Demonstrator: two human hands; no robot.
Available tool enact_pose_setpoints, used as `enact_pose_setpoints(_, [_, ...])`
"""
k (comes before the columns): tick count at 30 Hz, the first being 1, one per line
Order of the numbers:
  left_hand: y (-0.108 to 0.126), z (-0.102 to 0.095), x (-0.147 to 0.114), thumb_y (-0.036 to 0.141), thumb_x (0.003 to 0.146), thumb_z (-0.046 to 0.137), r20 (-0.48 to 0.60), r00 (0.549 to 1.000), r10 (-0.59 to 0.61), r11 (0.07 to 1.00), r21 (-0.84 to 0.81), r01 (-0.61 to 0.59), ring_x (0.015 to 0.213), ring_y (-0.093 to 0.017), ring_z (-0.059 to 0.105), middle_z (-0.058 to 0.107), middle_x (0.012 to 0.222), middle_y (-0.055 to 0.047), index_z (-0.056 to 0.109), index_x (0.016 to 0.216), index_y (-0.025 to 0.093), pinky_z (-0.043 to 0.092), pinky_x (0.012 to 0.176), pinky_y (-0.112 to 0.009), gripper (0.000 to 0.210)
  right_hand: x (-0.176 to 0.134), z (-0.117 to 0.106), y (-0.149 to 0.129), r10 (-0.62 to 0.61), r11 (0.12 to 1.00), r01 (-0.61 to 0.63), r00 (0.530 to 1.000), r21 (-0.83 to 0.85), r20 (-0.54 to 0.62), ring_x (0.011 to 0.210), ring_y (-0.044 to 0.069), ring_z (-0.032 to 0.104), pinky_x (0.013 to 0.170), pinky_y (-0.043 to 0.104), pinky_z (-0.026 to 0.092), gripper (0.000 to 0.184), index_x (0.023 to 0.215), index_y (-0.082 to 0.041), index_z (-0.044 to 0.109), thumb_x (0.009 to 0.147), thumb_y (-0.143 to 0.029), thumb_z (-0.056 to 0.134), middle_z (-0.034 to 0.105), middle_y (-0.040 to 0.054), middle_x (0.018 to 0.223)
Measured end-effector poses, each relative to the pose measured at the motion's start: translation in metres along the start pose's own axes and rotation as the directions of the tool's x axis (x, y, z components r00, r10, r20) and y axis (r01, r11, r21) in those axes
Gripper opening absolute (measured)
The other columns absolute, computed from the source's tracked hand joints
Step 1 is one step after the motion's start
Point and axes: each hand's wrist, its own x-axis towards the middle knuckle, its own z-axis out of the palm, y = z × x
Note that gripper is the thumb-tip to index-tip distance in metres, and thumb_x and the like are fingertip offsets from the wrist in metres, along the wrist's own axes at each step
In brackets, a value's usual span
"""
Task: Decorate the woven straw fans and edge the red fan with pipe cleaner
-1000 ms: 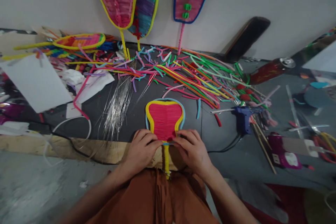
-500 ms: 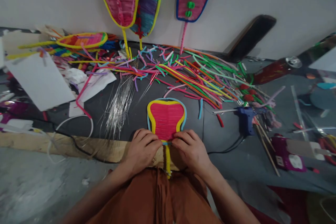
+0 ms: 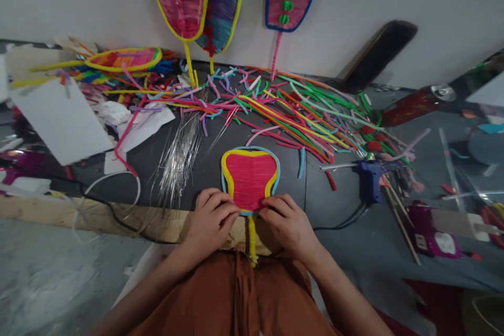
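Note:
A pink pipe-cleaner panel (image 3: pixel 252 181) with a thick yellow border lies at the table's front edge, its yellow stem (image 3: pixel 252 236) pointing toward me. Around the border runs a light blue pipe cleaner (image 3: pixel 277 168), partly apart from the yellow at the upper right and left. At the panel's lower left corner, my left hand (image 3: pixel 212 220) is closed, with thumb and fingertips on the edge. My right hand (image 3: pixel 289 226) pinches the lower right corner. The fingertips hide parts of the blue strand there.
Loose pipe cleaners (image 3: pixel 291 115) spread across the back. Silver tinsel strands (image 3: pixel 179 157) and white paper (image 3: pixel 63 121) lie left. On the right are a blue glue gun (image 3: pixel 370 181), a red can (image 3: pixel 413 107) and a purple device (image 3: pixel 433 231). Finished panels (image 3: pixel 179 0) lean against the wall.
My left hand has shifted slightly left, its fingertips uncovering more of the panel's bottom edge. My right hand and the panel stay nearly in place.

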Motion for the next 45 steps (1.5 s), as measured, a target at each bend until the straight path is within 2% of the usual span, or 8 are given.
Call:
enact_pose_setpoints(4, [0.0, -0.001, 0.004, 0.02, 0.083, 0.057, -0.009, 0.999, -0.032, 0.999, 0.014, 0.032, 0.096, -0.021, 0.046, 0.06, 0.089, -0.004, 0.067, 0.082, 0.021, 0.042, 0.085, -0.038, 0.01, -0.001, 0.001, 0.002, 0.001, 1.0, -0.001, 1.0, -0.002, 0.016, 0.093, 0.02, 0.051, 0.081, 0.033, 0.049, 0.021, 0.094, -0.02, 0.065, 0.085, -0.009, 0.049, 0.063, 0.0075, 0.103])
enact_pose_setpoints(12, [-0.007, -0.002, 0.001, 0.015, 0.084, 0.054, 0.042, 0.99, 0.131, 0.966, 0.217, -0.138, 0.096, -0.024, 0.045, 0.062, 0.092, -0.003, 0.066, 0.089, 0.026, 0.042, 0.077, -0.042, 0.017, -0.003, 0.003, 0.003, -0.023, 0.999, 0.023, 1.0, -0.026, 0.001, 0.093, 0.021, 0.051, 0.081, 0.034, 0.049, 0.022, 0.096, -0.02, 0.065, 0.085, -0.009, 0.049, 0.064, 0.0073, 0.105])
enact_pose_setpoints(16, [-0.004, -0.002, -0.003, 0.011, 0.084, 0.054, 0.168, 0.952, 0.257, 0.932, 0.218, -0.29, 0.097, -0.022, 0.047, 0.06, 0.099, -0.003, 0.058, 0.116, 0.031, 0.042, 0.085, -0.043, 0.038, -0.002, 0.004, 0.002, -0.007, 1.0, 0.006, 1.0, -0.025, -0.003, 0.093, 0.021, 0.053, 0.081, 0.036, 0.051, 0.025, 0.097, -0.022, 0.065, 0.085, -0.01, 0.047, 0.064, 0.0069, 0.105])
enact_pose_setpoints(22, [-0.005, 0.006, -0.004, 0.008, 0.085, 0.051, 0.151, 0.916, 0.371, 0.896, 0.203, -0.396, 0.114, -0.022, 0.045, 0.057, 0.109, -0.005, 0.057, 0.118, 0.028, 0.038, 0.103, -0.046, 0.04, 0.002, -0.007, 0.001, 0.034, 0.995, -0.031, 0.999, 0.093, -0.039, 0.092, 0.022, 0.058, 0.081, 0.036, 0.053, 0.022, 0.098, -0.024, 0.064, 0.085, -0.012, 0.051, 0.064, 0.0064, 0.103])
enact_pose_setpoints(28, [-0.008, 0.009, -0.007, 0.008, 0.084, 0.054, 0.134, 0.921, 0.366, 0.899, 0.202, -0.387, 0.124, -0.023, 0.04, 0.056, 0.118, -0.004, 0.055, 0.121, 0.033, 0.034, 0.105, -0.05, 0.045, 0.045, -0.036, 0.031, 0.069, 0.998, -0.068, 0.994, 0.014, -0.086, 0.096, 0.022, 0.058, 0.086, 0.039, 0.05, 0.024, 0.108, -0.021, 0.063, 0.089, -0.017, 0.048, 0.066, 0.0082, 0.102])
enact_pose_setpoints(35, [-0.003, 0.006, -0.007, 0.007, 0.082, 0.057, 0.085, 0.936, 0.341, 0.911, 0.214, -0.351, 0.123, -0.026, 0.039, 0.056, 0.117, -0.004, 0.055, 0.121, 0.035, 0.034, 0.104, -0.054, 0.048, 0.116, -0.017, 0.076, 0.074, 0.997, -0.072, 0.995, -0.029, 0.066, 0.101, 0.021, 0.061, 0.092, 0.04, 0.046, 0.031, 0.111, -0.016, 0.063, 0.083, -0.009, 0.051, 0.068, 0.0106, 0.106])
enact_pose_setpoints(41, [-0.003, 0.002, -0.005, 0.009, 0.083, 0.053, 0.134, 0.931, 0.339, 0.912, 0.194, -0.361, 0.127, -0.027, 0.036, 0.054, 0.122, -0.005, 0.055, 0.122, 0.032, 0.037, 0.103, -0.05, 0.045, 0.127, -0.014, 0.082, 0.096, 0.995, -0.1, 0.979, 0.014, 0.18, 0.088, 0.019, 0.065, 0.082, 0.034, 0.05, 0.033, 0.096, -0.017, 0.07, 0.077, 0.0, 0.048, 0.071, 0.0066, 0.092])
enact_pose_setpoints(45, [-0.005, 0.004, -0.007, 0.007, 0.084, 0.051, 0.139, 0.929, 0.343, 0.921, 0.145, -0.362, 0.13, -0.026, 0.034, 0.053, 0.122, -0.007, 0.056, 0.12, 0.028, 0.038, 0.103, -0.047, 0.042, 0.126, -0.02, 0.077, 0.075, 0.996, -0.066, 0.978, -0.053, 0.193, 0.087, 0.018, 0.064, 0.087, 0.037, 0.046, 0.032, 0.093, -0.018, 0.07, 0.078, -0.002, 0.048, 0.071, 0.005, 0.09])
